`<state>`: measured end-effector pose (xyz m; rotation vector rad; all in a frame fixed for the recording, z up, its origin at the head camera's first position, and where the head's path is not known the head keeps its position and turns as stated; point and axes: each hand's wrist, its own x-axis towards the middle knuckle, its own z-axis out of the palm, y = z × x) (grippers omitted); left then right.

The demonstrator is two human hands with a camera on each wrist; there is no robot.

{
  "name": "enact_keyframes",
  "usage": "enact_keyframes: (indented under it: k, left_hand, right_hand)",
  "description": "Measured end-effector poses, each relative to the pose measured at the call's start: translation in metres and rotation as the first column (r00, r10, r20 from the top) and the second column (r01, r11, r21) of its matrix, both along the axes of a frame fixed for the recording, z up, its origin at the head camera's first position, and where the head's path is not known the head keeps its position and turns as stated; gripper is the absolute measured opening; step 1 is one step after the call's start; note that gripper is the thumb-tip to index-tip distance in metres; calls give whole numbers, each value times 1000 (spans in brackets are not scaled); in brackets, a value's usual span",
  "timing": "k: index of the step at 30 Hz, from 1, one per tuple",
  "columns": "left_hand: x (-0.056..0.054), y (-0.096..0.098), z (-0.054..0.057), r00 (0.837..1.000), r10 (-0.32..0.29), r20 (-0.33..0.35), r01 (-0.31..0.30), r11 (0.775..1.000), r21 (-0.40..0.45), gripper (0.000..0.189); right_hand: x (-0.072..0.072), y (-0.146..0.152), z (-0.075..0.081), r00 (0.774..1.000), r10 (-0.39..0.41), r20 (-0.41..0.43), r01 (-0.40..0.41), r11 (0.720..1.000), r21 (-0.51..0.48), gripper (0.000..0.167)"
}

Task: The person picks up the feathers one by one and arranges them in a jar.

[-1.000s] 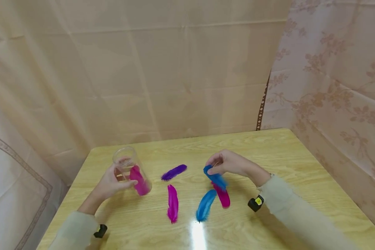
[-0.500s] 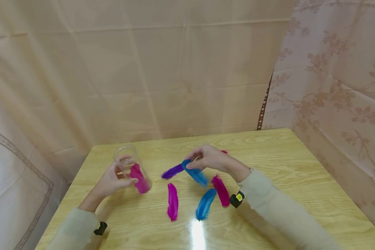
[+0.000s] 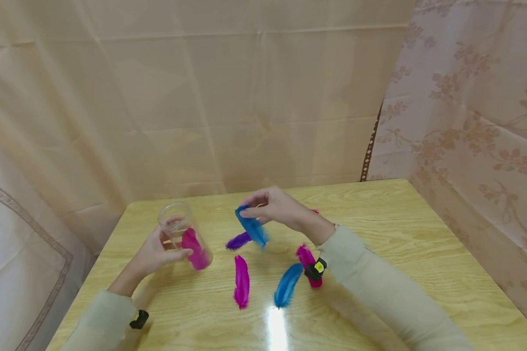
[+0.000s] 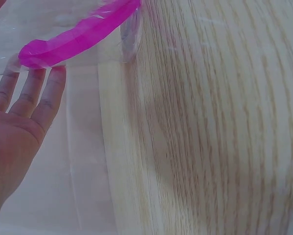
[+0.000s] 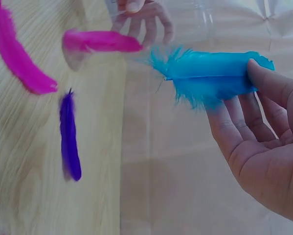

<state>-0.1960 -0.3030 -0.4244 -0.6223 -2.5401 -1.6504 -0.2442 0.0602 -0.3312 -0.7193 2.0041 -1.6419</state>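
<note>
My left hand (image 3: pixel 155 251) grips a clear cylindrical jar (image 3: pixel 174 210), tilted above the table, with its fingers round the side. Inside the jar is a magenta feather (image 3: pixel 194 248), also seen through the wall in the left wrist view. Between thumb and fingers, my right hand (image 3: pixel 277 208) pinches a blue feather (image 3: pixel 252 227) near its rounded tip; the fluffy quill end points away from the hand in the right wrist view. Below this feather lies a purple feather (image 3: pixel 237 241), partly covered by it in the head view. The right hand is apart from the jar.
On the wooden table (image 3: pixel 369 209) lie a magenta feather (image 3: pixel 241 282), another blue feather (image 3: pixel 288 285) and a dark pink feather (image 3: pixel 305 254), partly behind the right wrist camera (image 3: pixel 315 269). A bit of pink (image 3: pixel 315 211) shows behind the right wrist. Cloth curtains (image 3: pixel 263 97) surround the table.
My right hand has carried the blue feather leftward and a little up, from over the dark pink feather to above the purple one. The left hand and jar have barely moved.
</note>
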Motion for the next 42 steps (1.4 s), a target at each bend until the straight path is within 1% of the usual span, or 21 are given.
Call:
enact_keyframes:
  k: [5,11,19,27,32,37,42]
  left_hand:
    - [0,-3,-1,1000,-17,4,17,1000,12,77]
    - [-3,-5,-1,1000,-6,8,6,1000,-21,77]
    - [-4,-6,-1,1000,2,8,-2,999,-35,77]
    - [-4,-5,-2,1000,4,0,-4,999,-49,76]
    - [-3,-5,-1,1000,2,10,-2,999,-42,76]
    - [-1,-4,0,1000,-1,20,2,999,-36,77]
    - [1,-5,1,1000,10,27,-9,999,-44,77]
  right_hand:
    - [-1,-15,10,1000,-24,-3,24,998,-55,24]
    - [3,-31,19,999,-41,11,42,995,-88,26]
    - [6,-41,23,999,-37,30,40,994,-101,28]
    - [7,-51,27,999,-30,38,36,988,-150,27]
    - [8,-62,29,999,-19,40,26,983,-181,26]
    - [8,-72,30,999,-24,22,27,984,-177,30]
    - [7,-82,32,999,-32,29,36,985,-171,32]
